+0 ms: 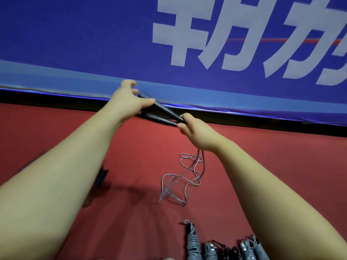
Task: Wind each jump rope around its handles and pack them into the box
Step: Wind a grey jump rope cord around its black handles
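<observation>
1. Head view, centre of the frame: I see the left hand (129, 99) gripping one end of the two black handles (165, 110). The right hand (199, 132) pinches their other end, where they meet.
2. Lower centre: the grey cord (187, 177) drops from under the right hand into loose loops on the red floor (262, 166). I judge this rope's winding has not yet begun.
3. Bottom edge: several wound ropes (193, 243) lie side by side. They are finished, though apparently unpacked.
4. I find no box. A dark shape behind the left forearm is too hidden to name.
</observation>
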`<state>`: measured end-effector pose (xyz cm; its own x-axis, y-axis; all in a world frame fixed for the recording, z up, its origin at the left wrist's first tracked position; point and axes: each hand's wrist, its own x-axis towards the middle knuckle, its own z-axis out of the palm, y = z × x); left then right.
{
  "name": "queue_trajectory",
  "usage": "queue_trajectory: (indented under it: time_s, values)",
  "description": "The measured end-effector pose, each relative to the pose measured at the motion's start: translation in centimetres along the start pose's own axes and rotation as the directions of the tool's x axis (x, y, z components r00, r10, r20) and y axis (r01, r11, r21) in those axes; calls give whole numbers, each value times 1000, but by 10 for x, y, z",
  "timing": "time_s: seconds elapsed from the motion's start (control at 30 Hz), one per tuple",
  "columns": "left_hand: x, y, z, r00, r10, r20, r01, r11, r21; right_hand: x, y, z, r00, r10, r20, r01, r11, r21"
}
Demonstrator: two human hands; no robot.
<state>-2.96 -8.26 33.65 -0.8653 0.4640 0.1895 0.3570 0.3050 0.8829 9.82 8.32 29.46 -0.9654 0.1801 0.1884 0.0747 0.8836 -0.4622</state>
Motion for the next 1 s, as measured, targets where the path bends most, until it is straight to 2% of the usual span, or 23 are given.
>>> queue_trajectory:
  time_s: [0.03,0.07,0.1,0.17,0.2,0.27,0.37,0.43,0.5,0.53,0.6,0.7,0.8,0.9,0.97,1.0]
  values:
    - [0,-8,-8,992,124,27,-126,930,345,0,0,-1,999,-2,48,7,992,-123]
    - [-4,-12,-13,962,235,140,-272,771,576,0,-1,0,996,6,88,12,981,-194]
    - [-9,-16,-14,918,271,289,-396,642,656,1,-2,3,993,13,117,12,977,-212]
    - [-25,-25,-1,847,166,504,-505,543,671,4,-7,7,989,28,147,-4,987,-162]
    - [-33,-30,10,825,122,551,-531,502,683,5,-10,9,986,45,159,-24,991,-129]
    - [-43,-36,27,829,114,548,-537,435,722,4,-14,11,976,77,205,-74,997,-21]
    - [-45,-38,34,856,205,475,-516,411,751,0,-17,15,957,99,271,-169,954,248]
    - [-45,-38,37,848,239,474,-531,373,761,-2,-20,13,945,124,301,-249,871,424]
    - [-45,-40,41,849,239,471,-528,335,781,-4,-20,10,926,126,355,-334,711,619]
    - [-45,-42,42,851,240,467,-524,327,787,-4,-20,8,920,117,374,-361,624,693]
    - [-43,-48,43,859,249,447,-512,392,765,-7,-21,7,914,102,392,-390,485,783]
    - [-42,-57,42,874,261,410,-483,561,673,-9,-23,5,915,72,396,-391,401,829]
    - [-40,-58,40,880,311,360,-475,602,642,-9,-26,4,932,78,355,-353,430,831]
    - [-35,-60,35,912,311,267,-408,624,667,-9,-22,3,943,97,319,-315,568,760]
    - [-30,-64,30,946,273,178,-320,687,653,-11,-19,6,957,74,281,-260,652,713]
    - [-27,-66,28,965,233,125,-260,756,601,-12,-17,8,966,63,252,-229,665,711]
